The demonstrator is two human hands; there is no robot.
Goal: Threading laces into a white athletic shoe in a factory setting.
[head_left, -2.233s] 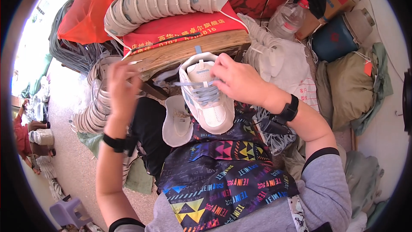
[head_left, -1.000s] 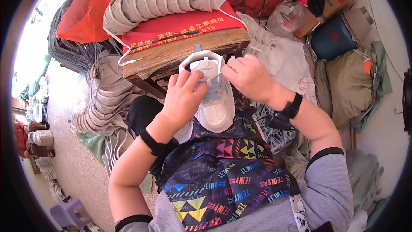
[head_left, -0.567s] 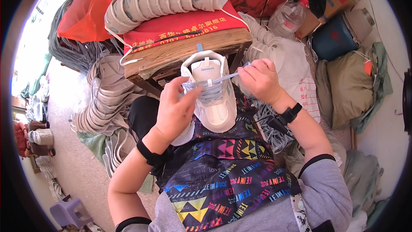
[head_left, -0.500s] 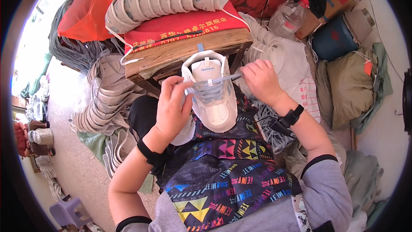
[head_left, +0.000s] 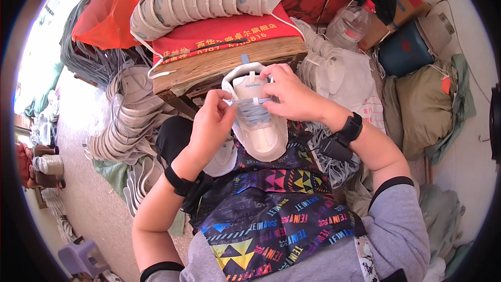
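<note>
A white and pale-grey sneaker [head_left: 264,143] rests over my lap, toe toward me, its heel end against the wooden stool. A blue-grey shoelace [head_left: 254,114] runs back and forth across its front below the white tongue [head_left: 246,86]. My left hand [head_left: 213,118] is closed in a pinch on the lace at the left eyelet edge. At the right eyelet edge, my right hand [head_left: 293,94] is closed on the lace, its forefinger bent over the collar opening. The lace's ends are hidden by my fingers. Another pale shoe [head_left: 222,161] lies partly under my left wrist.
The wooden stool [head_left: 229,58] ahead bears a red cloth and a row of nested shoe uppers [head_left: 209,0]. More stacked uppers [head_left: 130,120] stand at left. Loose laces [head_left: 334,162], a plastic bottle [head_left: 350,23] and a blue container [head_left: 404,47] are at right.
The lace was stretched taut to the right by my right hand. That hand has moved left, in to the shoe's right eyelet edge. My left hand stays at the left edge.
</note>
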